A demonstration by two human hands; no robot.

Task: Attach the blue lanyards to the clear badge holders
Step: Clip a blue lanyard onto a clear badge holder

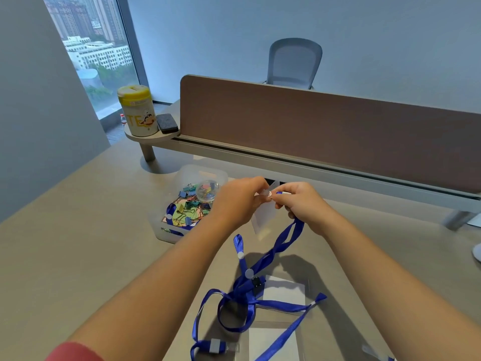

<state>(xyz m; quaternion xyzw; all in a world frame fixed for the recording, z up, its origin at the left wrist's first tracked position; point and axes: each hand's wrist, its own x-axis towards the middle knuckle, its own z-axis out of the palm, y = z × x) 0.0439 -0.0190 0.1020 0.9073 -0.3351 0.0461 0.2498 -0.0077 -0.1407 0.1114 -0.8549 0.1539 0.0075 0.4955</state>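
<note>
My left hand [238,201] pinches the top of a clear badge holder [263,217], which hangs tilted above the desk. My right hand [299,204] grips the clip end of a blue lanyard [285,239] right against the holder's top edge. The lanyard's twisted strap trails down to a tangle of blue lanyards [244,298] on the desk. Two more clear badge holders with white inserts lie flat there, one [285,291] under the tangle and one [272,342] nearer me.
A translucent bin [166,234] of coloured binder clips and a small round clip tub [207,191] sit left of my hands. A brown divider panel [325,126] closes the back of the desk. A yellow-lidded canister [138,110] and dark eraser [167,123] stand on a raised shelf.
</note>
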